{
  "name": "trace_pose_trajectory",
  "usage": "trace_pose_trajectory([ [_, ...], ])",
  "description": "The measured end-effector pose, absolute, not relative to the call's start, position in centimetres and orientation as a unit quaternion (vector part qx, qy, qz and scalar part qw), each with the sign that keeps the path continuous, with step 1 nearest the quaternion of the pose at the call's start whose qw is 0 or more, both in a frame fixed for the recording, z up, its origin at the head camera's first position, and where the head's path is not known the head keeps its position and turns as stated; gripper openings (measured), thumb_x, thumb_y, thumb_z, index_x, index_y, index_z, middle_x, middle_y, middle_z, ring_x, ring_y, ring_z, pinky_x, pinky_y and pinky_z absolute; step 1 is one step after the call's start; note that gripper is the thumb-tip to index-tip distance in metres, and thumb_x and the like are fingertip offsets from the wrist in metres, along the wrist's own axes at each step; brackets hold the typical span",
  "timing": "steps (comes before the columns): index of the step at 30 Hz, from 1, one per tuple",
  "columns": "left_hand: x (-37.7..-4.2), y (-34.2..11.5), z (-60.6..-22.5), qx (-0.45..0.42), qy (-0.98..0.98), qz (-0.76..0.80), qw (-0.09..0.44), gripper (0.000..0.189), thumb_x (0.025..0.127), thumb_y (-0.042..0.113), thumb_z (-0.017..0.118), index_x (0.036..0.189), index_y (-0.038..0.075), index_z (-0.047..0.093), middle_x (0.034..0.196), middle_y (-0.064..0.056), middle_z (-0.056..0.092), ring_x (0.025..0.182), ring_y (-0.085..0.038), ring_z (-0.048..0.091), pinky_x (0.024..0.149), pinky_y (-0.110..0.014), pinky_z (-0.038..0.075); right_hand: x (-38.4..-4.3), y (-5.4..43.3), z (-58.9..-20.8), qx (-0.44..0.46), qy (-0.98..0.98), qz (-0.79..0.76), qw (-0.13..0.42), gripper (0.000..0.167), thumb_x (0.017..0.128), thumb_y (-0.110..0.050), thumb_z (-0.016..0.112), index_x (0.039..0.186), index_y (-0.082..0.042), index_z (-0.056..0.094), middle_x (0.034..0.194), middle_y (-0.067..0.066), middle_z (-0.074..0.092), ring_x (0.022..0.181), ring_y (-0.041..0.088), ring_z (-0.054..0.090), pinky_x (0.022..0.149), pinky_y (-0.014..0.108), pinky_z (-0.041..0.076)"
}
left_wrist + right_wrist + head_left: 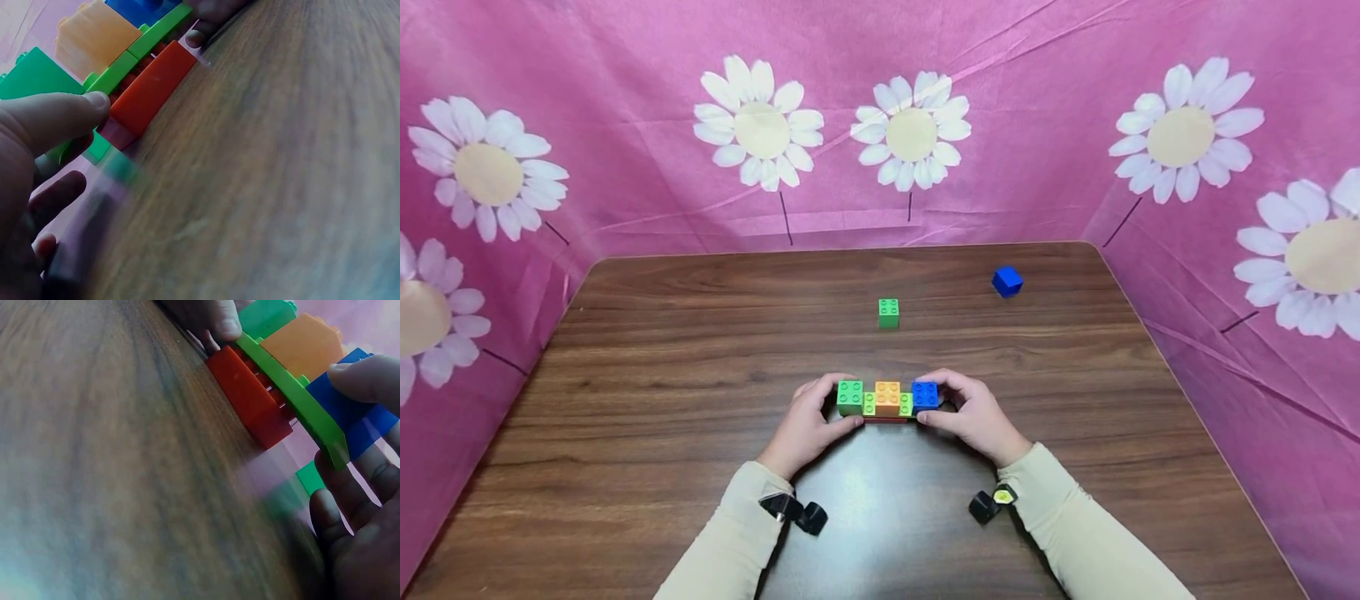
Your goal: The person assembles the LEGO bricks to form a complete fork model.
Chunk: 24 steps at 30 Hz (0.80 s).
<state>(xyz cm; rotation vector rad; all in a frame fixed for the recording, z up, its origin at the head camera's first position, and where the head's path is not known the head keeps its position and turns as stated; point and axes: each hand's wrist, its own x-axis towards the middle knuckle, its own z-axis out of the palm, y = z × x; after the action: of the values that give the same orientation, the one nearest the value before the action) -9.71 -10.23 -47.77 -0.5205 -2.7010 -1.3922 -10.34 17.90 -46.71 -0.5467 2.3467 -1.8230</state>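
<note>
From where I stand, I can read no word, number, brand or sign anywhere. A yellow-green patch [1003, 495] on the dark device [983, 507] at the right cuff [1037, 477] might be a label, but it is too small to tell. On the bricks [887, 400], in all three views, no lettering can be made out.

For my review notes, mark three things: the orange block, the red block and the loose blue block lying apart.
Orange block [303, 346]: right wrist view, flat side face.
Red block [154, 87]: left wrist view, long side face.
Loose blue block [1007, 282]: head view, middle of its visible surface.
</note>
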Motion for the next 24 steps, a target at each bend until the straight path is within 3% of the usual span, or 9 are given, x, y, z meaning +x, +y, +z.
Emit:
trace_pose_trajectory([
  [14, -9.75, -10.23, -47.45, -0.143, -0.88, -0.454, -0.007, 0.06, 0.076, 0.022, 0.089, 0.129, 0.019, 0.062, 0.121, -0.004, 0.068, 0.119, -0.035, 0.055, 0.104, -0.056, 0.04, -10.26, 17.78, -46.55, -0.176, 0.811, -0.551, 0.083, 0.049, 0.08, -0.016, 0.086, 0.124, -0.019, 0.063, 0.114, 0.004, 0.065, 0.095, 0.024, 0.061, 0.081, 0.034, 0.054],
  [20, -9.84, -9.99, -47.22, -0.118, -0.872, -0.475, -0.028, 0.061, 0.076, 0.025, 0.089, 0.13, 0.022, 0.062, 0.127, -0.001, 0.066, 0.123, -0.037, 0.05, 0.108, -0.057, 0.036, -10.24, 17.49, -46.64, -0.171, 0.82, -0.54, 0.08, 0.057, 0.08, -0.019, 0.086, 0.131, -0.014, 0.06, 0.117, 0.006, 0.064, 0.096, 0.023, 0.063, 0.081, 0.034, 0.055],
  [24, -9.83, -9.91, -47.11, -0.122, -0.871, -0.476, -0.015, 0.056, 0.076, 0.025, 0.089, 0.127, 0.021, 0.064, 0.122, 0.001, 0.068, 0.119, -0.034, 0.053, 0.105, -0.055, 0.039, -10.3, 17.16, -46.84, -0.172, 0.819, -0.543, 0.067, 0.053, 0.079, -0.017, 0.087, 0.127, -0.012, 0.062, 0.112, 0.006, 0.067, 0.093, 0.021, 0.063, 0.078, 0.032, 0.055],
])
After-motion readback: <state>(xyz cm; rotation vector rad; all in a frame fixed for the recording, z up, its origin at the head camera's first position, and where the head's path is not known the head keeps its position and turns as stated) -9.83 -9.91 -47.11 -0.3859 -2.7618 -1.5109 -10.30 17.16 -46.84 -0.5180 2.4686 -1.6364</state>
